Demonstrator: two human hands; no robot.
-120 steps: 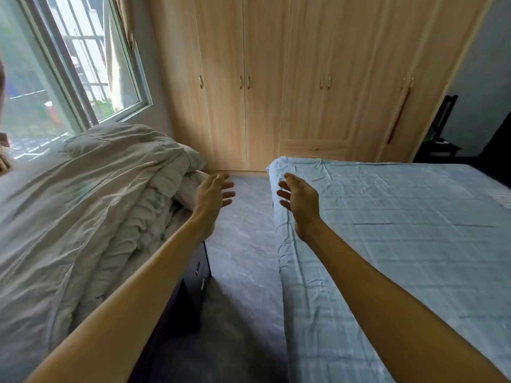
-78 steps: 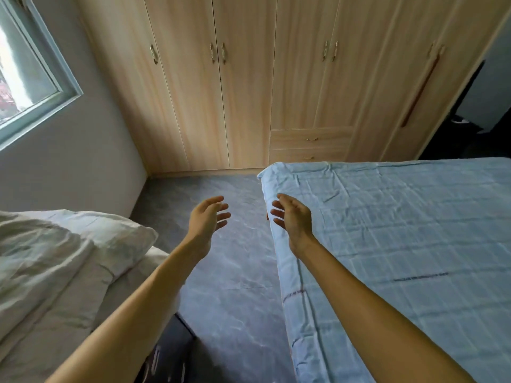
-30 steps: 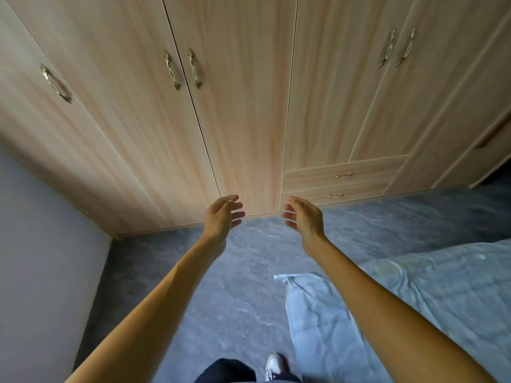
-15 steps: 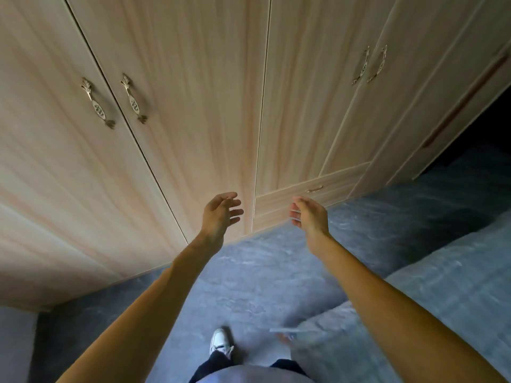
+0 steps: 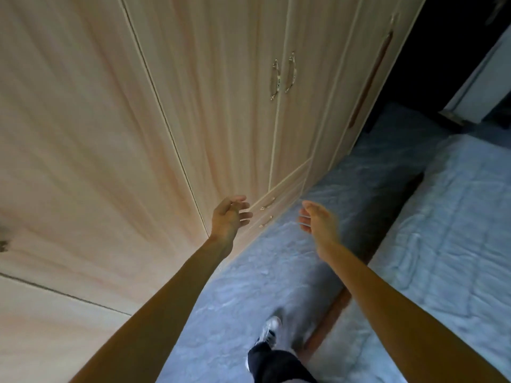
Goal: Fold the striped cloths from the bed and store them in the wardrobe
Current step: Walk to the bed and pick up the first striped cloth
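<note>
The light wooden wardrobe (image 5: 221,106) fills the left and upper part of the head view, all its doors closed. A pair of metal door handles (image 5: 282,76) sits high on it, and two small drawers (image 5: 279,200) lie low, just past my fingers. My left hand (image 5: 229,217) is held out in front of the wardrobe, fingers apart and empty. My right hand (image 5: 318,222) hovers over the grey floor, also spread and empty. The bed (image 5: 456,230), covered with a pale blue checked sheet, is on the right. No striped cloth is visible.
A grey marbled floor (image 5: 249,286) runs as a narrow aisle between wardrobe and bed. My leg and white shoe (image 5: 269,330) are at the bottom centre. A dark doorway (image 5: 448,51) opens at the upper right beyond the wardrobe's end.
The view has swung right along the wardrobe front, which is now closer. The bed has come further into sight on the right. Both hands stay out in front, empty.
</note>
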